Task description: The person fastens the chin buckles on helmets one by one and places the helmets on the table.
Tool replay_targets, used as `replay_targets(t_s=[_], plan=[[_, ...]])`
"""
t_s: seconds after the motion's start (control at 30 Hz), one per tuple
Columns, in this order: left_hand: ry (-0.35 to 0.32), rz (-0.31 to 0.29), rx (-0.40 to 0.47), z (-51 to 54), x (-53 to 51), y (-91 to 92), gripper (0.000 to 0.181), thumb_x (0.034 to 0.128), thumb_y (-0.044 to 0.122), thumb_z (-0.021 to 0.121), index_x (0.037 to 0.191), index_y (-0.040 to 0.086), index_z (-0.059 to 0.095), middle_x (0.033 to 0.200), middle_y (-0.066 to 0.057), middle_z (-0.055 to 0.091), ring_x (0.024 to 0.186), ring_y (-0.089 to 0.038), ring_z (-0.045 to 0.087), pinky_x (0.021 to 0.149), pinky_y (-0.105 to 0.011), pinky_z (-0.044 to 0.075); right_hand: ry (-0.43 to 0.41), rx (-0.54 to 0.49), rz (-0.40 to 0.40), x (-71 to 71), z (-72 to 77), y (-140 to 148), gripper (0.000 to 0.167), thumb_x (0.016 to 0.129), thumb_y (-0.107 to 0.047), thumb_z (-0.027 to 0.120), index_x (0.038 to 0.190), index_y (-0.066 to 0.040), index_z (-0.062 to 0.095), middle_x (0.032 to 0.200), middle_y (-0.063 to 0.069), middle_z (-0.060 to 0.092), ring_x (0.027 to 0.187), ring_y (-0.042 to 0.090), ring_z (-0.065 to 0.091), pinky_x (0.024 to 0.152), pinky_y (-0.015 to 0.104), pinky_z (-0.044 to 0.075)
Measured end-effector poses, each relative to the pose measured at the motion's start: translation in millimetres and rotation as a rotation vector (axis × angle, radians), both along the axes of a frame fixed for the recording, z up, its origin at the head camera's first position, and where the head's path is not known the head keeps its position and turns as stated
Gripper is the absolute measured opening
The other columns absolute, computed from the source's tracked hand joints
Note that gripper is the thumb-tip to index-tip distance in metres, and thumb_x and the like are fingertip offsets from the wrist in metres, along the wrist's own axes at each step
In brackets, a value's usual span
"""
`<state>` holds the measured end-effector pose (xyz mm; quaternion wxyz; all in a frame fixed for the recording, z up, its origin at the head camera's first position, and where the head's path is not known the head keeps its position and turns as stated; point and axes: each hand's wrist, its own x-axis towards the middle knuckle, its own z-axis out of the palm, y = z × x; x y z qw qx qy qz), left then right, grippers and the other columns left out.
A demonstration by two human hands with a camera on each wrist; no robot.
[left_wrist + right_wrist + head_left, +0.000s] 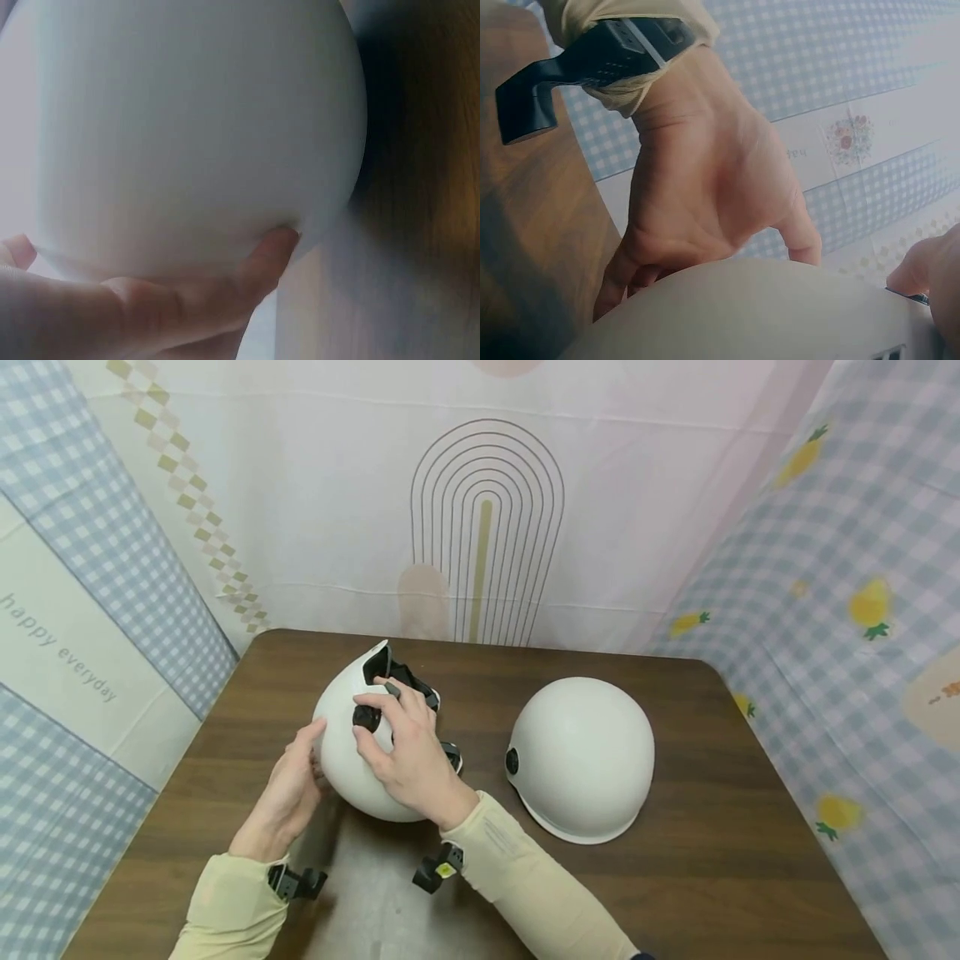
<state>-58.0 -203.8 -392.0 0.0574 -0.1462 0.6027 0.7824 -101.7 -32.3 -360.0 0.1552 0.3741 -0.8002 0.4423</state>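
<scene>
A white helmet [348, 768] lies tipped on its side at the left of the table, its opening with black straps and lining turned right and away. My left hand [288, 789] holds its left side, thumb on top and fingers lower down round the shell. In the left wrist view, fingers of the left hand [180, 307] press against the smooth shell. My right hand [412, 756] reaches over the helmet, thumb and forefinger pinching a round black knob [367, 717] on its side. At the edge of the right wrist view, the knob is mostly hidden.
A second white helmet [581, 756] stands dome up to the right, with a round black piece [512, 761] on its left side. Both are on a dark wooden table [720, 827]. Patterned cloths [315, 493] hang behind and at both sides.
</scene>
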Motion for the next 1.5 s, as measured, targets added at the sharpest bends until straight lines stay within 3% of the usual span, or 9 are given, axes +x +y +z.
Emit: replay_targets(t_s=[0.13,0.23,0.33,0.43,0.5,0.73,1.1,1.5], plan=[[-0.010,-0.003,-0.018,3.5,-2.4,5.6,0.056,0.0994,0.057,0.037,0.139,0.017,0.033,0.133,-0.003,0.032,0.114,-0.018,0.040,0.091,-0.036,0.035,-0.015,-0.007,0.004,-1.3,1.4,1,0.031,0.095,-0.020,0.063,0.124,-0.011,0.058,0.140,0.013,0.046,0.132,0.024,0.037,0.102,0.050,0.029],[-0.020,0.000,-0.038,5.1,-2.3,7.1,0.065,0.0989,0.058,0.037,0.147,0.015,0.028,0.139,-0.006,0.029,0.122,-0.021,0.032,0.100,-0.043,0.027,0.004,-0.016,-0.009,-1.7,0.7,1,0.030,0.095,-0.020,0.064,0.122,-0.010,0.057,0.138,0.012,0.048,0.129,0.024,0.040,0.101,0.049,0.031],[0.022,-0.001,-0.009,4.9,-4.2,8.4,0.066,0.1010,0.054,0.035,0.150,0.012,0.021,0.145,-0.005,0.022,0.132,-0.020,0.023,0.109,-0.045,0.016,0.023,-0.031,-0.013,-1.5,-0.9,-1,0.028,0.094,-0.020,0.065,0.119,-0.009,0.056,0.135,0.011,0.049,0.127,0.023,0.042,0.099,0.048,0.033],[0.067,0.012,0.050,3.4,-7.6,10.6,0.064,0.1031,0.047,0.034,0.151,0.010,0.015,0.148,-0.004,0.014,0.137,-0.017,0.018,0.113,-0.038,0.013,0.029,-0.033,0.001,-0.8,-3.5,-2,0.028,0.095,-0.020,0.065,0.118,-0.009,0.054,0.133,0.012,0.048,0.127,0.022,0.042,0.096,0.045,0.036],[0.063,0.037,0.074,2.7,-9.5,12.0,0.064,0.1031,0.045,0.035,0.150,0.009,0.012,0.148,-0.005,0.012,0.136,-0.017,0.021,0.111,-0.035,0.019,0.031,-0.033,0.010,-0.4,-4.5,-2,0.029,0.095,-0.021,0.065,0.118,-0.008,0.053,0.133,0.013,0.048,0.127,0.023,0.042,0.095,0.045,0.037],[-0.047,0.095,0.010,4.7,-9.1,13.8,0.069,0.0986,0.053,0.040,0.145,0.011,0.009,0.142,-0.004,0.006,0.119,-0.018,0.032,0.094,-0.032,0.032,0.028,-0.048,0.024,-2.0,-2.6,0,0.030,0.093,-0.019,0.067,0.116,-0.007,0.052,0.131,0.013,0.048,0.127,0.024,0.043,0.099,0.048,0.036],[-0.008,0.148,-0.001,15.7,-4.5,21.0,0.067,0.1005,0.045,0.037,0.149,0.004,0.015,0.143,-0.001,0.000,0.133,-0.020,0.022,0.109,-0.034,0.022,0.044,-0.052,-0.012,0.3,-2.2,-2,0.029,0.092,-0.023,0.069,0.112,-0.009,0.053,0.131,0.010,0.049,0.128,0.022,0.042,0.101,0.049,0.029],[-0.045,0.175,-0.087,27.6,-0.1,22.9,0.067,0.0999,0.047,0.038,0.143,0.004,0.009,0.144,-0.005,0.001,0.138,-0.025,0.017,0.114,-0.038,0.015,0.077,-0.088,-0.035,-3.8,-5.3,-1,0.032,0.088,-0.024,0.073,0.109,-0.009,0.055,0.129,0.007,0.051,0.124,0.019,0.044,0.098,0.047,0.029]])
